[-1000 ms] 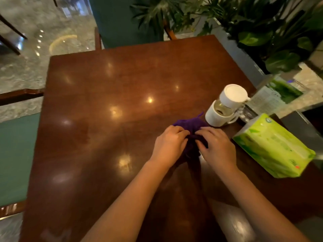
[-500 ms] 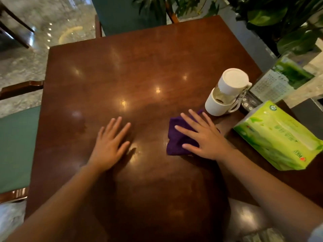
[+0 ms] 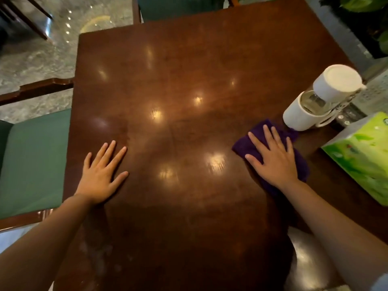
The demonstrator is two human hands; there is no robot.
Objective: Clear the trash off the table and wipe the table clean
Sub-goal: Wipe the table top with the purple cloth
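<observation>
The right hand [image 3: 275, 158] lies flat, fingers spread, on the cloth [image 3: 249, 143] near the surface's [image 3: 178, 59] right edge. The left hand [image 3: 100, 175] rests flat and empty, fingers spread, near the left edge.

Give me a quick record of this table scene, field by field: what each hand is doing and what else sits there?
surface: dark wooden table, glossy
left hand: left hand flat on the bare wood, fingers spread, holding nothing
right hand: right hand pressed flat on the purple cloth
near cloth: white bottle just beyond it
right edge: green tissue pack
trash: none visible
seating: green chair at the left
</observation>
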